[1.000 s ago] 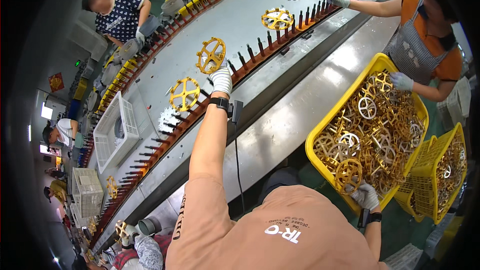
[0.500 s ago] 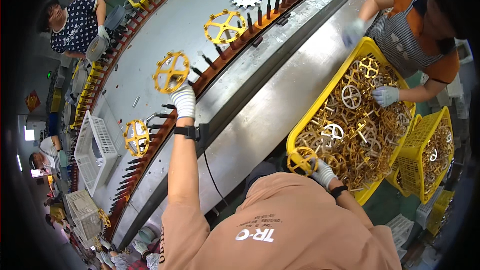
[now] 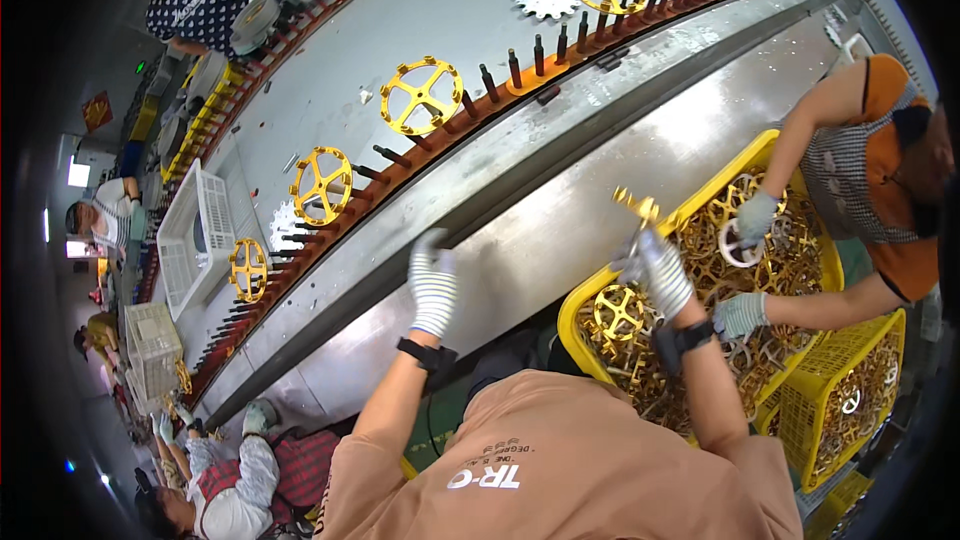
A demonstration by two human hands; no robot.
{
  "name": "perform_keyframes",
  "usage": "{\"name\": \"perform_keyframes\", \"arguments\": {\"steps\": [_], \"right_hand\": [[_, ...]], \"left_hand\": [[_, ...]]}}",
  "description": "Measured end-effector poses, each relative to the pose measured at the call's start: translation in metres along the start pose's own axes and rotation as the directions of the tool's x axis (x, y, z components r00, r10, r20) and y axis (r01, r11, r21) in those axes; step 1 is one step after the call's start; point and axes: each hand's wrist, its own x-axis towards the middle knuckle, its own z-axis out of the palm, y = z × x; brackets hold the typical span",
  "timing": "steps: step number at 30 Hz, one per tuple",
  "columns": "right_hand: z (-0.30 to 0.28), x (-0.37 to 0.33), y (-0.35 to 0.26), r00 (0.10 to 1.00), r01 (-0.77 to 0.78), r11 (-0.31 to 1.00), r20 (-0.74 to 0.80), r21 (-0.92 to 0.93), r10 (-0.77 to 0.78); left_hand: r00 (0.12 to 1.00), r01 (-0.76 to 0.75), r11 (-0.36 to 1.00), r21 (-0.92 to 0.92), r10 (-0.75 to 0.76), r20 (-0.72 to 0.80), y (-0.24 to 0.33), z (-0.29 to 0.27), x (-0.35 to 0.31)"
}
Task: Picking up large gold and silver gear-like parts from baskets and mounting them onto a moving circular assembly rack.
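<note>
My left hand (image 3: 433,290), in a white striped glove, is over the steel ledge with its fingers apart and nothing in them. My right hand (image 3: 660,268), gloved the same way, is raised above the near corner of a yellow crate (image 3: 568,325). A gold spoked wheel (image 3: 640,206) tilts up from its fingers, seen nearly edge-on and slightly blurred. Beyond my left hand, one gold spoked wheel (image 3: 320,186) leans at the row of dark upright pins (image 3: 388,154). Another gold wheel (image 3: 421,98) stands farther along the row.
The crate holds many gold and silver wheels. A co-worker's two gloved hands (image 3: 758,218) reach into it from the right. A second yellow crate (image 3: 800,445) stands beside it. White baskets (image 3: 215,230) are on the left of the grey table; silver toothed discs (image 3: 547,0) lie farther back.
My left hand has let go of a gold wheel at the pins and drawn back toward me. My right hand has lifted a gold wheel up from the crate's near corner. The view has shifted.
</note>
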Motion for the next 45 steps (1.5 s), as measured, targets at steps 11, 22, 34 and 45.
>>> {"name": "perform_keyframes", "arguments": {"steps": [11, 22, 34, 45], "right_hand": [[-0.016, -0.048, -0.018, 0.998, -0.027, 0.989, -0.055, 0.144, 0.035], [-0.114, -0.235, 0.094, 0.92, 0.076, 0.975, -0.393, 0.211, 0.014], [-0.106, -0.25, 0.117, 0.827, 0.094, 0.937, -0.55, 0.337, 0.115], [-0.049, -0.137, 0.038, 0.956, -0.084, 0.982, -0.266, 0.168, 0.127]], "left_hand": [[0.859, -0.44, 0.89, 0.12, 0.378, 0.345, 0.106, 0.095, 0.121], [0.978, -0.182, 0.929, -0.323, 0.206, 0.043, 0.105, 0.224, 0.273], [0.883, -0.449, 0.887, -0.11, 0.421, -0.208, 0.188, 0.15, 0.232], [0.953, -0.196, 0.928, 0.318, 0.257, -0.162, 0.073, 0.019, 0.197]]}}
